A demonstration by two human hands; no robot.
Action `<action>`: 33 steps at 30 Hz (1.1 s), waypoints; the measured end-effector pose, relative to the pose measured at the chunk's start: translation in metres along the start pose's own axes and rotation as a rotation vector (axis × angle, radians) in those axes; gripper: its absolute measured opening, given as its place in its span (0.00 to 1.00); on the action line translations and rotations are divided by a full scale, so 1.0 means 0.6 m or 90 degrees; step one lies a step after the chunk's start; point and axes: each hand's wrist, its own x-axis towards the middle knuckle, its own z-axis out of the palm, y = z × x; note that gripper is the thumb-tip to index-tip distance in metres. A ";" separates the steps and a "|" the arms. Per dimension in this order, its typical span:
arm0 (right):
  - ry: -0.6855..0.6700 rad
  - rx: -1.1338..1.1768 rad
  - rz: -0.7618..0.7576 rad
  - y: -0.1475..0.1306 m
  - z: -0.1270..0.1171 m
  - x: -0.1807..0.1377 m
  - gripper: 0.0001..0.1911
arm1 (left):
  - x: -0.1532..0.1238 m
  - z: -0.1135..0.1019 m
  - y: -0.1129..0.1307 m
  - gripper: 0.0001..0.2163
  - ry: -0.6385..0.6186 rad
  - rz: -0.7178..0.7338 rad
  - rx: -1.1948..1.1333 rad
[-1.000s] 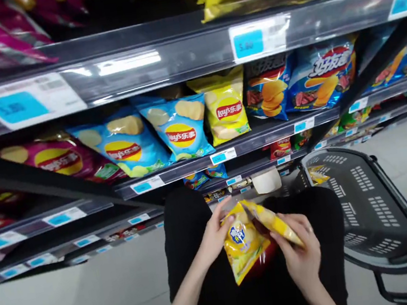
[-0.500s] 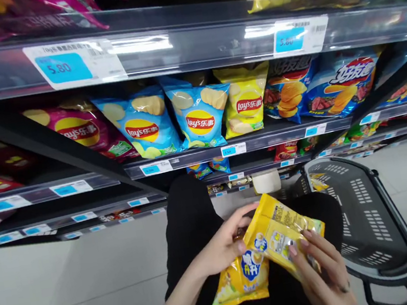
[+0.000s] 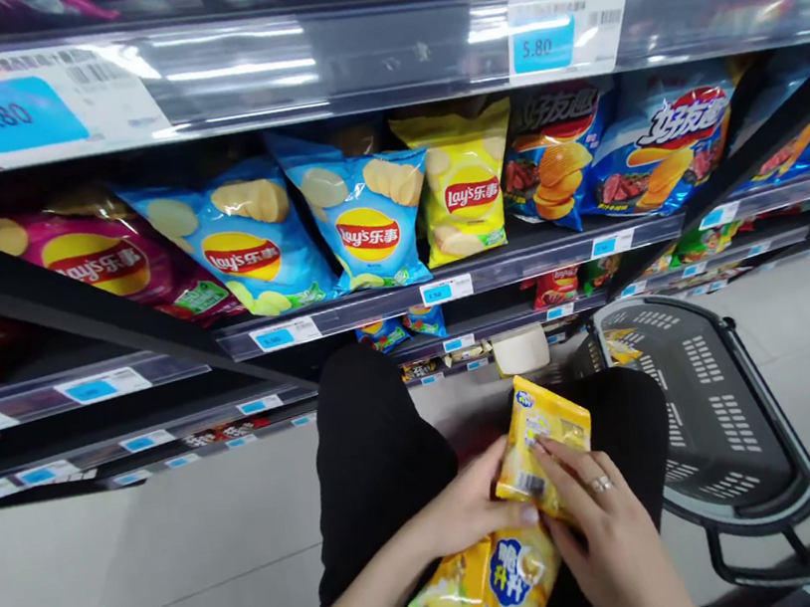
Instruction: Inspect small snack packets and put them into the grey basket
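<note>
In the head view, the landmark is the dark grey plastic shopping basket with slots in it, which sits on the pale, shiny floor. To the left of the basket are two legs in black trousers, and both hands are above them.

The left hand is well to the left of the basket. It pinches the shiny yellow plastic snack bag with a blue badge. The thumb is on top, and the fingers go out of sight behind the other bag.

The right hand is nearer the basket and wears a silver ring. It holds the smaller-looking yellow plastic snack bag with a barcode, fingers spread on it. This bag is left of the basket too, and tilted. The two bags touch.

Inside the basket, at its far left end, is a yellow and orange snack packet.

Past the basket and to its left is a long dark shelf. On it stand two puffy light blue chip bags and one puffy bright yellow chip bag.
</note>
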 end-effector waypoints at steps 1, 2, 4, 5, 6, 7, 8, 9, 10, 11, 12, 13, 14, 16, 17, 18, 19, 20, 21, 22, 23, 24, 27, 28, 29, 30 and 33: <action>-0.040 0.054 -0.005 0.009 -0.013 -0.001 0.23 | 0.001 -0.002 -0.003 0.33 0.030 -0.023 0.012; -0.074 0.114 -0.002 0.021 -0.028 -0.001 0.22 | 0.003 -0.005 -0.004 0.31 0.051 -0.039 0.017; -0.094 0.215 0.040 0.049 -0.057 0.002 0.19 | 0.004 -0.008 -0.004 0.28 0.050 -0.055 0.002; -0.068 0.245 0.080 0.063 -0.069 0.006 0.18 | 0.004 -0.010 -0.001 0.28 0.029 -0.061 -0.006; -0.042 0.272 0.127 0.077 -0.079 0.010 0.18 | 0.004 -0.011 0.004 0.28 0.003 -0.066 -0.007; -0.041 0.311 0.174 0.089 -0.085 0.015 0.20 | 0.004 -0.012 0.009 0.28 -0.022 -0.069 0.002; -0.068 0.365 0.214 0.098 -0.087 0.018 0.24 | 0.003 -0.013 0.015 0.27 -0.045 -0.071 0.022; -0.115 0.431 0.243 0.104 -0.085 0.021 0.26 | 0.003 -0.013 0.020 0.26 -0.062 -0.068 0.045; -0.156 0.495 0.261 0.106 -0.080 0.023 0.28 | 0.002 -0.013 0.023 0.26 -0.070 -0.057 0.061; -0.167 0.540 0.275 0.106 -0.072 0.023 0.27 | 0.001 -0.012 0.025 0.27 -0.068 -0.036 0.061; -0.137 0.556 0.290 0.103 -0.062 0.022 0.26 | -0.001 -0.010 0.024 0.30 -0.058 -0.008 0.046; -0.068 0.545 0.311 0.099 -0.051 0.019 0.23 | -0.002 -0.007 0.022 0.35 -0.040 0.023 0.024; 0.013 0.520 0.337 0.094 -0.038 0.015 0.21 | -0.005 -0.004 0.019 0.40 -0.015 0.056 0.004; 0.142 0.475 0.379 0.081 -0.016 0.007 0.18 | -0.011 0.005 0.012 0.47 0.037 0.113 0.005; 0.172 0.471 0.386 0.075 -0.008 0.002 0.17 | -0.014 0.009 0.011 0.46 0.062 0.137 0.033; 0.186 0.477 0.384 0.069 -0.002 -0.002 0.16 | -0.016 0.011 0.012 0.44 0.085 0.158 0.078; 0.186 0.487 0.375 0.064 0.001 -0.006 0.16 | -0.019 0.012 0.015 0.39 0.110 0.177 0.134; 0.180 0.493 0.359 0.060 0.002 -0.009 0.15 | -0.020 0.011 0.019 0.32 0.133 0.188 0.198; 0.173 0.487 0.342 0.057 0.000 -0.012 0.14 | -0.021 0.008 0.023 0.27 0.153 0.194 0.262; 0.167 0.466 0.321 0.056 -0.005 -0.013 0.14 | -0.022 0.004 0.028 0.23 0.169 0.194 0.316; 0.162 0.431 0.296 0.056 -0.011 -0.014 0.13 | -0.022 -0.001 0.032 0.21 0.180 0.192 0.354; 0.160 0.389 0.265 0.058 -0.018 -0.014 0.12 | -0.022 -0.007 0.035 0.21 0.183 0.191 0.375; 0.150 0.295 0.151 0.067 -0.039 -0.009 0.11 | -0.023 -0.021 0.036 0.25 0.160 0.182 0.401; 0.140 0.285 0.117 0.070 -0.044 -0.006 0.10 | -0.023 -0.024 0.036 0.25 0.162 0.182 0.428; 0.129 0.283 0.092 0.072 -0.048 -0.004 0.10 | -0.023 -0.025 0.036 0.25 0.168 0.188 0.464; 0.120 0.283 0.078 0.074 -0.050 -0.002 0.09 | -0.023 -0.025 0.037 0.24 0.177 0.205 0.502; 0.114 0.289 0.089 0.072 -0.052 0.003 0.07 | -0.019 -0.020 0.042 0.19 0.196 0.328 0.581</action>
